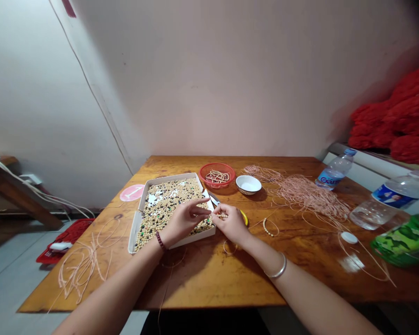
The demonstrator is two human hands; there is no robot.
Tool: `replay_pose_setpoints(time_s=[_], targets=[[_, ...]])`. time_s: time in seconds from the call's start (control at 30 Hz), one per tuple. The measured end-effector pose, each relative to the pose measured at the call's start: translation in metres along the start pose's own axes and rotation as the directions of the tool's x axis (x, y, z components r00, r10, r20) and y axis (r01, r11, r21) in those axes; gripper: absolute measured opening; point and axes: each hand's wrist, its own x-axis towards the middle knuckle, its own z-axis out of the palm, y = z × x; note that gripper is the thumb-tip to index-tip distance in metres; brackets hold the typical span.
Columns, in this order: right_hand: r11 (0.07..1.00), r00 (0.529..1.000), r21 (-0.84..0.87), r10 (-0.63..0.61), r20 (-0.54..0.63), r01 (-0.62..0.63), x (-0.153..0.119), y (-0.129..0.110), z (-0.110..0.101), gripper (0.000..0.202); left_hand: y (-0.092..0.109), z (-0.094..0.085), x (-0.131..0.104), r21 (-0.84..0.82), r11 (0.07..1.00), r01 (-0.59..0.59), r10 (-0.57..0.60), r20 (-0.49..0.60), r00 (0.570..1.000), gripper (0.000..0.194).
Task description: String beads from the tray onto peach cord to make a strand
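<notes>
A shallow white box full of cream, black and green beads lies on the wooden table. Over its right part is my left hand, fingers stretched and apart, with nothing seen in them. My right hand is closed in a pinch at the box's right edge; a few cream beads show at its fingers, and a thin cord hangs below. The two hands' fingertips nearly meet. Scissors with a yellow handle lie behind my right hand, partly hidden. A short beaded string rests to the right.
Behind the hands stand a red basket with beaded strings and a white bowl. Pink cords spread to the right, near plastic bottles and a white cap. More cords lie at the left, by a pink disc.
</notes>
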Motion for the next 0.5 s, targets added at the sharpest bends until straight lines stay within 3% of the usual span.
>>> replay_pose_setpoints(time_s=[0.23,0.4,0.5], targets=[[0.98,0.996,-0.177,-0.09,0.006,0.09,-0.0028,-0.0046,-0.0028,0.01,0.0001,0.0007,-0.0019,0.186,0.981,-0.047,0.046,0.009,0.999,0.045],[0.999,0.999,-0.048,-0.02,0.026,0.021,-0.0013,-0.0038,-0.0014,0.013,0.0018,-0.0008,-0.0016,0.068,0.997,-0.024,0.021,0.052,0.998,0.044],[1.0,0.999,0.013,0.007,0.04,-0.008,0.0004,-0.0014,-0.0002,0.017,0.0035,-0.0022,-0.0007,0.149,0.988,-0.042,0.037,0.032,0.999,0.032]])
